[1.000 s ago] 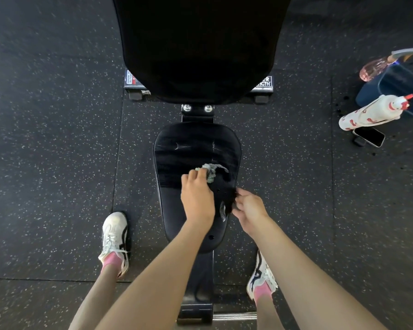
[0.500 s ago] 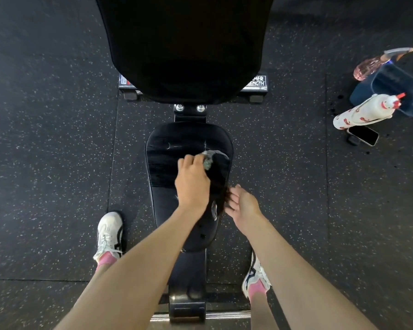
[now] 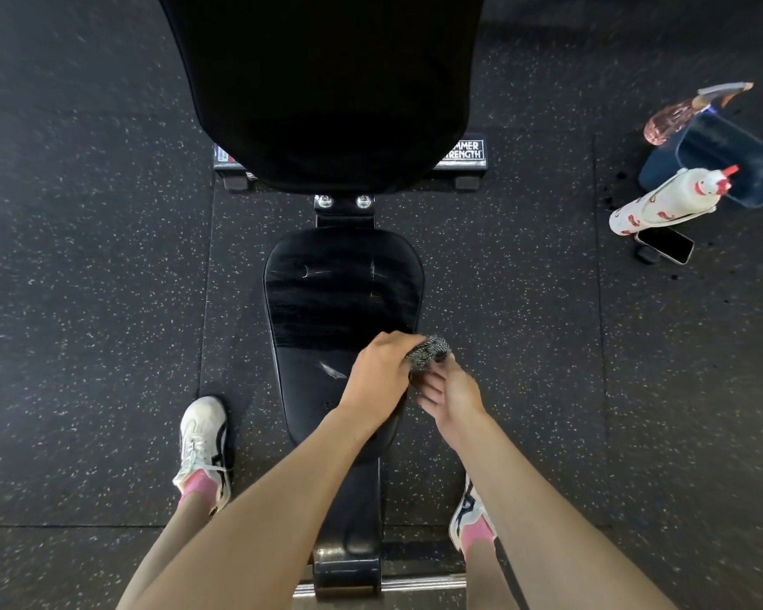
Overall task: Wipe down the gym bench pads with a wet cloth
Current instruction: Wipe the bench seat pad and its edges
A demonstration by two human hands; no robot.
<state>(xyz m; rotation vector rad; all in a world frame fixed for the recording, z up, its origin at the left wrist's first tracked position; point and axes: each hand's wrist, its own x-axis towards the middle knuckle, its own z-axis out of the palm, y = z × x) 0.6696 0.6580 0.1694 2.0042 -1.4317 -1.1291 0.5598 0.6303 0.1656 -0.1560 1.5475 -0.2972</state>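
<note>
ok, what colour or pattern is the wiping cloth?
Grey and white, a fine woven fleck. The cloth shows in the head view, gripped by the left hand.

This is a gym. A black workout bench [image 3: 327,301] with soft pads stands on a speckled rubber floor [image 3: 84,301]. Its sticker [image 3: 465,150] says "STRENGTH".

Seat pad [image 3: 327,310]: black vinyl, wet-streaked sheen. Cloth [image 3: 430,352]: speckled woven fabric. Floor [image 3: 84,301]: matt flecked rubber.
</note>
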